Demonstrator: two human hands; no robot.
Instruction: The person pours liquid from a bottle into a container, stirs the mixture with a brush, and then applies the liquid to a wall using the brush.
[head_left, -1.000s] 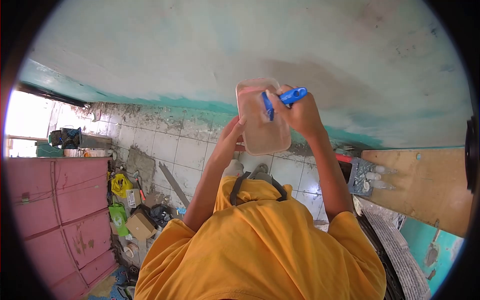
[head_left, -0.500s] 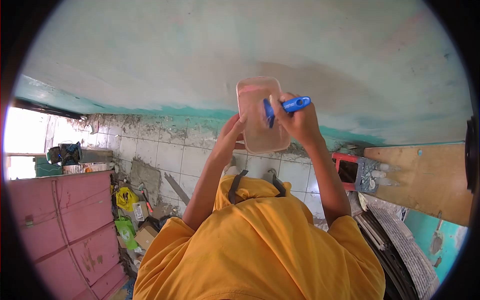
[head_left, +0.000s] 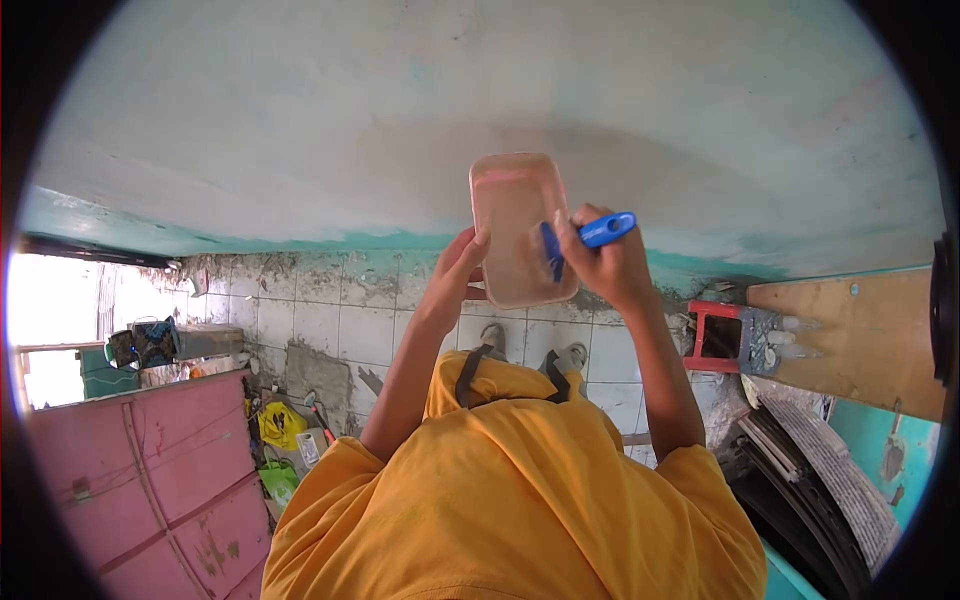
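Observation:
A clear plastic container with pinkish-brown contents is held upright lengthwise near the wall. My left hand grips its left edge, thumb over the rim and fingers behind it. In my right hand is a paint brush with a blue handle; the fingers are closed round it at the container's right side. The brush's blue head is over the lower right of the container, and its bristles are blurred.
Grey tiled floor runs below the wall. A pink panel, a yellow bag and a green bag are at left. At right are a red stool, a wooden board and stacked sheets.
The brush has moved slightly right and down over the container with my right hand. My view has shifted, so the stool and pink panel appear further right.

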